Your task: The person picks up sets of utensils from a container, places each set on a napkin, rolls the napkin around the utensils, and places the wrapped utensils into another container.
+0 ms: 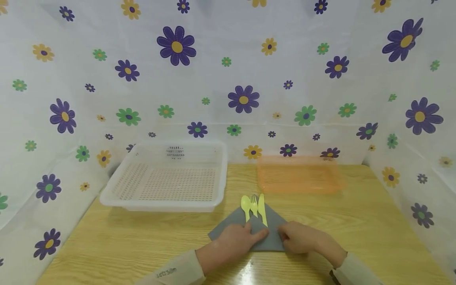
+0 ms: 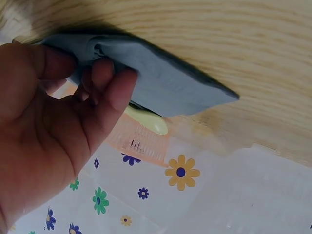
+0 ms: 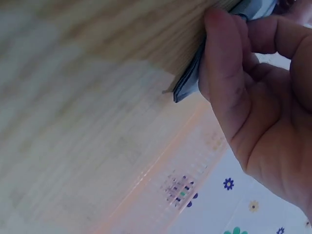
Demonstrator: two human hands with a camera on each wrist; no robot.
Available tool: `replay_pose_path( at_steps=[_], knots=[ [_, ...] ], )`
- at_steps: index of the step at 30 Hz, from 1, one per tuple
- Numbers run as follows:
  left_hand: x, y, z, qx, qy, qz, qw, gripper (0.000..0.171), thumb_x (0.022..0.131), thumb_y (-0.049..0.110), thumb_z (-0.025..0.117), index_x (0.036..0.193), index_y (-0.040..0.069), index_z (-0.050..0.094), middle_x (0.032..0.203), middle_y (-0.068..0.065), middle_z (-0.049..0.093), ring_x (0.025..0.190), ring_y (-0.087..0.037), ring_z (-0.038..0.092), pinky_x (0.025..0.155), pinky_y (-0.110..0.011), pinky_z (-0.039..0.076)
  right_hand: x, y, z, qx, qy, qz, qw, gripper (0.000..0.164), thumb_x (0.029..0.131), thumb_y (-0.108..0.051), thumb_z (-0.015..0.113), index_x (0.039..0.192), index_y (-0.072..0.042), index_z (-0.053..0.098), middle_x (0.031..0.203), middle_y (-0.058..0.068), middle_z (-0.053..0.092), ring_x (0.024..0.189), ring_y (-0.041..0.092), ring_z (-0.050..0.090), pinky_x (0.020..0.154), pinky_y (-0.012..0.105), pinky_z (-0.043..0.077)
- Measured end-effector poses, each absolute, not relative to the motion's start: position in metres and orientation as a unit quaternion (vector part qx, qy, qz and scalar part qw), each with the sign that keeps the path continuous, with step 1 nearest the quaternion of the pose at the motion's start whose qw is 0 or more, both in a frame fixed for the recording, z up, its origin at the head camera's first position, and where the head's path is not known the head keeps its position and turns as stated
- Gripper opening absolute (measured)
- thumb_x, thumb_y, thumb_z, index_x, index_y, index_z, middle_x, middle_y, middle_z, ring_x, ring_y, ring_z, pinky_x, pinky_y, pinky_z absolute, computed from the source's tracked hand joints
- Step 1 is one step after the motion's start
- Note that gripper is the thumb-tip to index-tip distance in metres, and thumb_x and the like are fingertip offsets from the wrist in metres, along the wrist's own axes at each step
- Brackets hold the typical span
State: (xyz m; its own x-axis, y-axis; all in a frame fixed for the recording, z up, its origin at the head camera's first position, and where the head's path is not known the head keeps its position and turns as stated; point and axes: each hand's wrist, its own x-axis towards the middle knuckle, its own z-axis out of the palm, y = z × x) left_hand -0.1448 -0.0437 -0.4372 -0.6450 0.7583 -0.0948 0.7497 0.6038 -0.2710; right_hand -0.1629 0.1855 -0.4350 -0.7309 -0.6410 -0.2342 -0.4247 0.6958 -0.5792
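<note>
A grey napkin (image 1: 269,242), folded with its point away from me, lies on the wooden table. Tucked into its fold are a yellow spoon (image 1: 245,204), fork (image 1: 253,206) and knife (image 1: 261,209), side by side; their lower parts are hidden. My left hand (image 1: 233,240) lies across the front fold, and in the left wrist view its thumb and fingers pinch the puckered cloth (image 2: 161,80). At the right side, my right hand (image 1: 302,237) pinches the napkin's edge between thumb and curled fingers; that edge (image 3: 187,80) sticks out past the fingers in the right wrist view.
A white perforated basket (image 1: 164,204) stands at the back left of the table. At the back right is a shallow orange basket (image 1: 303,189). A flowered cloth (image 1: 213,79) hangs behind and along both sides.
</note>
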Motion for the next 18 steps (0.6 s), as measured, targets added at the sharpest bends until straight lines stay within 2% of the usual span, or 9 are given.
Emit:
replay_pose_path(
  at_steps=[3, 4, 9, 13, 18],
  knots=[
    [-0.144, -0.043, -0.440, -0.421, -0.892, 0.163, 0.032, 0.057, 0.090, 0.020, 0.053, 0.140, 0.036, 0.031, 0.103, -0.010, 0.061, 0.059, -0.015, 0.053, 0.042, -0.025, 0.044, -0.158, 0.191, -0.434, -0.289, 0.912, -0.248, 0.155, 0.005, 0.085, -0.009, 0.056, 0.081, -0.009, 0.053, 0.068, -0.002, 0.050, 0.057, 0.009, 0.044, 0.049, 0.028, 0.041],
    [-0.144, -0.043, -0.442, -0.422, -0.890, 0.172, 0.036, 0.057, 0.090, 0.021, 0.053, 0.140, 0.035, 0.030, 0.105, -0.011, 0.061, 0.058, -0.015, 0.052, 0.042, -0.025, 0.044, -0.156, 0.193, -0.433, -0.277, 0.921, -0.239, 0.134, 0.008, 0.085, -0.013, 0.058, 0.084, -0.007, 0.054, 0.071, 0.000, 0.051, 0.060, 0.011, 0.044, 0.052, 0.031, 0.043],
    [-0.143, -0.043, -0.447, -0.421, -0.883, 0.199, 0.055, 0.056, 0.090, 0.024, 0.053, 0.140, 0.033, 0.029, 0.099, -0.008, 0.060, 0.049, -0.013, 0.044, 0.038, -0.024, 0.041, -0.146, 0.197, -0.433, -0.213, 0.963, -0.155, 0.065, 0.043, 0.079, -0.035, 0.069, 0.098, 0.001, 0.054, 0.087, 0.009, 0.049, 0.072, 0.020, 0.044, 0.060, 0.038, 0.047],
    [-0.142, -0.043, -0.448, -0.424, -0.882, 0.194, 0.070, 0.054, 0.090, 0.022, 0.053, 0.139, 0.033, 0.031, 0.089, -0.006, 0.057, 0.047, -0.013, 0.041, 0.036, -0.024, 0.040, -0.143, 0.198, -0.435, -0.183, 0.973, -0.130, 0.058, 0.047, 0.076, -0.039, 0.071, 0.094, 0.000, 0.054, 0.085, 0.008, 0.047, 0.072, 0.021, 0.041, 0.056, 0.036, 0.046],
    [-0.142, -0.042, -0.447, -0.429, -0.880, 0.185, 0.082, 0.055, 0.089, 0.021, 0.055, 0.137, 0.032, 0.033, 0.085, -0.006, 0.055, 0.046, -0.013, 0.039, 0.036, -0.023, 0.039, -0.145, 0.201, -0.434, -0.152, 0.968, -0.180, 0.092, 0.040, 0.079, -0.045, 0.066, 0.083, -0.007, 0.051, 0.077, 0.005, 0.043, 0.067, 0.019, 0.040, 0.051, 0.034, 0.041]
  ],
)
